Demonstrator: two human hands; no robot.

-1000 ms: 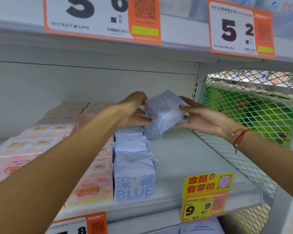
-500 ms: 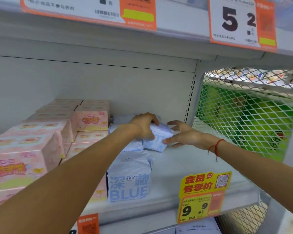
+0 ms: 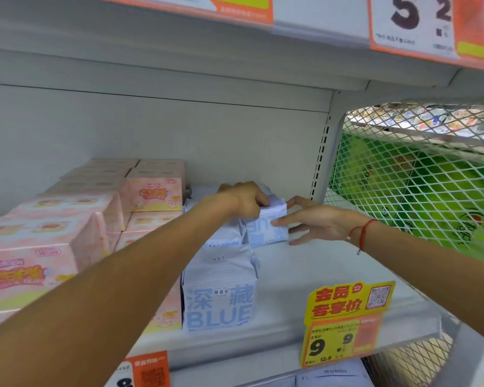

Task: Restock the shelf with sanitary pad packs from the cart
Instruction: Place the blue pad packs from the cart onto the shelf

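My left hand (image 3: 248, 201) curls over the top of a pale blue sanitary pad pack (image 3: 268, 227) at the back of the shelf (image 3: 313, 277); my right hand (image 3: 316, 223) presses straight fingers on its right side. The pack's print looks upside down, though it is blurred. It stands just right of the blue row headed by the BLUE pack (image 3: 220, 291), with pink packs (image 3: 31, 263) farther left and a yellow price tag (image 3: 347, 322) on the shelf edge.

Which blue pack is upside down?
The rear-right blue pack, held between the left hand and right hand: its print reads inverted. The front blue pack reads BLUE upright.
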